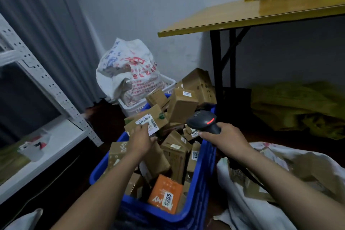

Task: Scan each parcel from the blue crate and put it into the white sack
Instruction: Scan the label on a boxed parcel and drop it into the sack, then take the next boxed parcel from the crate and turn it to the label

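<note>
My left hand (142, 137) holds labelled parcel (149, 120), right hand (225, 135) grips scanner (202, 120). Blue crate (205, 166) heaped; white sack (242, 216), four o'clock, holds few.

Parcels (182, 107) crammed the blue crate (205, 164) past its rim, gaps few; white sack (242, 211) gaped open just right of it.

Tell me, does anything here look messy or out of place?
Only the parcels in the blue crate: they lie jumbled at all angles, and at the far end they pile higher than the rim. I see nothing torn or spilled.
</note>
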